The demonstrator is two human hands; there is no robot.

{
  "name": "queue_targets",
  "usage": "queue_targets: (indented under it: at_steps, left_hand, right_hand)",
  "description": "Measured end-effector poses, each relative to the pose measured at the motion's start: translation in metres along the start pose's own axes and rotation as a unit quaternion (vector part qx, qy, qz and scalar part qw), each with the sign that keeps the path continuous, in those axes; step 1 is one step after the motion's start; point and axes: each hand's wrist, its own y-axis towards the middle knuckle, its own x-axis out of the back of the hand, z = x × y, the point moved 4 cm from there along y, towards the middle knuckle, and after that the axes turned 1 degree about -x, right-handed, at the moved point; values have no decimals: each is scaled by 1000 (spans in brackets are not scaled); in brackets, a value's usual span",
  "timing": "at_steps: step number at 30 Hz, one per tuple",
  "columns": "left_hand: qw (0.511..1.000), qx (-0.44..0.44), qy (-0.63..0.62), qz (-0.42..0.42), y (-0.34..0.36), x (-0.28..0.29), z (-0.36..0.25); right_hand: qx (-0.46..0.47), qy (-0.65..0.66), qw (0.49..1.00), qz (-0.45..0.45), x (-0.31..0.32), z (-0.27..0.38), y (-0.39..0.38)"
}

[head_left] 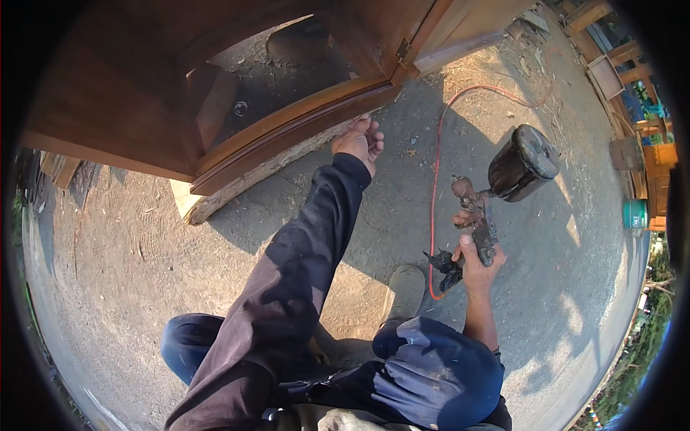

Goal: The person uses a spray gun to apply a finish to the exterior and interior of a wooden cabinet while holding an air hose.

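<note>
My right hand (480,267) is closed around the handle of a stained spray gun (474,223). A dark, paint-covered cup (523,167) sticks out from the gun's far side, tilted. My left arm reaches forward, and my left hand (357,144) is at the lower edge of a brown wooden cabinet (287,136). The left fingers are curled in; whether anything small is between them is hidden. A rough board (248,188) lies under the cabinet's base. Its framed front has an opening through which the ground shows.
A red hose (433,208) curves over the concrete from near the spray gun toward the cabinet's far side. Black wrapping (447,271) hangs by my right hand. My shoe (404,291) is between my knees. Wooden frames (650,154) and a green can (635,214) stand at the right.
</note>
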Motion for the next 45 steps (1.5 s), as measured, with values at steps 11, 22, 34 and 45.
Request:
queue_targets:
  at_steps: [11, 22, 34, 45]
  left_hand:
    - [984, -71, -132, -100, 24, -21, 19]
    - [980, -81, -151, -98, 37, -21, 19]
    - [979, -51, -181, -77, 41, -20, 19]
    - [976, -39, -204, -60, 41, -25, 13]
  right_hand:
    - [-17, -27, 999, 24, 34, -8, 13]
    - [6, -30, 998, 58, 34, -5, 27]
    - [-22, -25, 998, 60, 29, 0, 29]
    - [-5, -44, 997, 67, 31, 1, 29]
